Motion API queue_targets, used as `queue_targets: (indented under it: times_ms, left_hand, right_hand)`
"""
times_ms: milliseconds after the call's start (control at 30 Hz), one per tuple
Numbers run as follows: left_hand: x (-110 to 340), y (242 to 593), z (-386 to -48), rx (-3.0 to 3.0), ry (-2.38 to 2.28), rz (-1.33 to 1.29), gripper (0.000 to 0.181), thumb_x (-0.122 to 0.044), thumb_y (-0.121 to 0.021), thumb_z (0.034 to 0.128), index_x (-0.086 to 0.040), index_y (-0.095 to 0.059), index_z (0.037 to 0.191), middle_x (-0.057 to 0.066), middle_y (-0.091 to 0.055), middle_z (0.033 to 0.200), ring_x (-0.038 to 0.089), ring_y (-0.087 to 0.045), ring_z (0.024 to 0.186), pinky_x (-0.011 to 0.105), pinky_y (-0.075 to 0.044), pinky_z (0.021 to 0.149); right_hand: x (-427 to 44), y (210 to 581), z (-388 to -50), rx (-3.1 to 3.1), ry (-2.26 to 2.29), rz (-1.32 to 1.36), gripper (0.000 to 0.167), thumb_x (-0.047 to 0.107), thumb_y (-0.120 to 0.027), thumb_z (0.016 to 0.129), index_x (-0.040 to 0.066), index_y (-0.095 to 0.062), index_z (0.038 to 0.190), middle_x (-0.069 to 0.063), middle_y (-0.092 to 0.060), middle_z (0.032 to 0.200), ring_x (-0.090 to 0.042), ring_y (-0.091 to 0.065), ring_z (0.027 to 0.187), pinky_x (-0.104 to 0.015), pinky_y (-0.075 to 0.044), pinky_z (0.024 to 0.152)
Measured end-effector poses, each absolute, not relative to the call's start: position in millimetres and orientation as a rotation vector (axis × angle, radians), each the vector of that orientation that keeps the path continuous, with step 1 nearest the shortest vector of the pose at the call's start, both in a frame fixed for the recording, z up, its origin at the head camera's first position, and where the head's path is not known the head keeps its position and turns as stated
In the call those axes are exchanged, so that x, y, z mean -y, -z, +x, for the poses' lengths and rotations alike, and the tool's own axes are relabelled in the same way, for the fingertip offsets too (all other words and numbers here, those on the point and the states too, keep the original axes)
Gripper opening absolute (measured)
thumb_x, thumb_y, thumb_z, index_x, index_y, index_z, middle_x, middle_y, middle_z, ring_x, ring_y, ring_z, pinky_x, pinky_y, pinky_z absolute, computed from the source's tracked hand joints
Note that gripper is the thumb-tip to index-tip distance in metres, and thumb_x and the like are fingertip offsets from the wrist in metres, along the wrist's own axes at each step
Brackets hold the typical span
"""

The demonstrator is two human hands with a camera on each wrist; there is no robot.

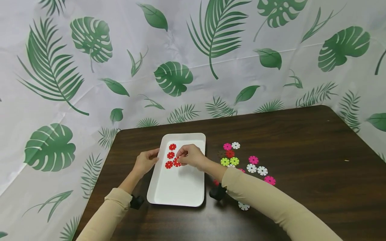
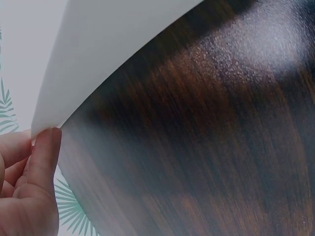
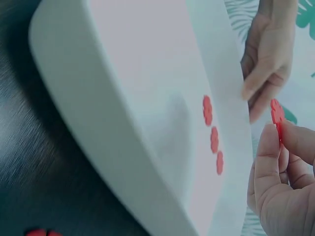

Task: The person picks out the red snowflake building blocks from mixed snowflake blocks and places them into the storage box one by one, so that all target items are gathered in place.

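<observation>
Three red discs point(image 1: 170, 155) lie in a row inside the white tray point(image 1: 179, 190), along its left edge toward the far end; the tray stands near the left edge of the table point(image 1: 316, 150). The right hand point(image 1: 193, 156) pinches a fourth disc point(image 3: 276, 111), also red, just right of the row's nearest one. The left hand point(image 1: 146, 162) pinches the tray's left rim, seemingly to steady it. Loose discs point(image 1: 262, 170) in mixed colours lie beyond the tray's right edge. The step in hand looks like placing the pinched disc; the next move calls for laying it flat, clear of the row, and loosening the fingertips without nudging its neighbours.
</observation>
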State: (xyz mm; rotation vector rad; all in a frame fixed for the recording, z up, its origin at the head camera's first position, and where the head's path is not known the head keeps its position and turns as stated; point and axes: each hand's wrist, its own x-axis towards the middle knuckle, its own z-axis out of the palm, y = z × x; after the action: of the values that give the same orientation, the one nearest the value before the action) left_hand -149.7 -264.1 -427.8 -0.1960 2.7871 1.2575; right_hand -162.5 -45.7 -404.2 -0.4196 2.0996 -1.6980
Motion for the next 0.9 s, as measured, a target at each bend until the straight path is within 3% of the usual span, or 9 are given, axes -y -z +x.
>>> queue_targets:
  times_ms: [500,900]
  left_hand:
    - [266,426,-150,-2.796,-1.264,-0.149,0.04,0.001,-0.058,0.0887,0.004,-0.054,0.129,0.024,-0.058,0.125,0.034,-0.061,0.103,0.041,-0.053,0.086]
    - [267,428,-150,-2.803,-1.278,-0.132,0.04,0.002,-0.058,0.0883,0.004,-0.055,0.128,0.023,-0.059,0.124,0.032,-0.061,0.103,0.04,-0.055,0.083]
  right_hand:
    - [92,420,-161,-2.209,1.576,-0.374,0.005,-0.007,-0.07,0.077,-0.004,-0.066,0.079,0.0,-0.055,0.06,-0.007,-0.052,0.05,-0.017,-0.051,0.052]
    - [107,434,-158,-2.348,1.327,-0.467,0.003,-0.004,-0.069,0.076,-0.001,-0.068,0.076,0.001,-0.059,0.064,-0.007,-0.047,0.058,-0.014,-0.037,0.048]
